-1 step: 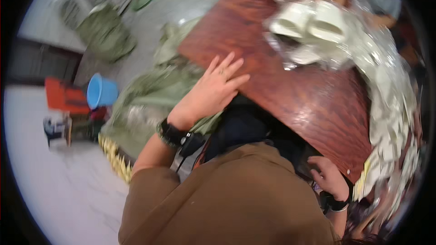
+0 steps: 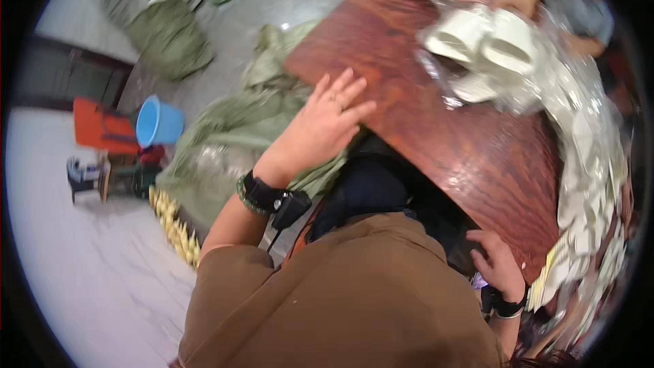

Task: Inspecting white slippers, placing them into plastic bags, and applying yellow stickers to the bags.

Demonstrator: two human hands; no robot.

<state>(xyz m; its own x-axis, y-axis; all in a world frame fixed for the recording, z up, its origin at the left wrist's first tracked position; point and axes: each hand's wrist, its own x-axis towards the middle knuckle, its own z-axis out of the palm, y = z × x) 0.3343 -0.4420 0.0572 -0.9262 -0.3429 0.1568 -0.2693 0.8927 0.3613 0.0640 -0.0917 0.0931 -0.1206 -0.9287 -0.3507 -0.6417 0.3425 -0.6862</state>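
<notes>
Reddish wooden table fills the scene: left hand rests flat, fingers spread, on its edge; right hand curls over the near edge, white cups well beyond the fingertips.

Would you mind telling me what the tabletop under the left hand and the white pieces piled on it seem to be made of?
The tabletop looks like reddish-brown wood or veneer with a glossy varnish: grain streaks and bright reflections show. The white pieces look like moulded plastic or foam, matte and smooth, though the clear crinkled film around them blurs that. The left hand rests flat at the table's edge.
</notes>
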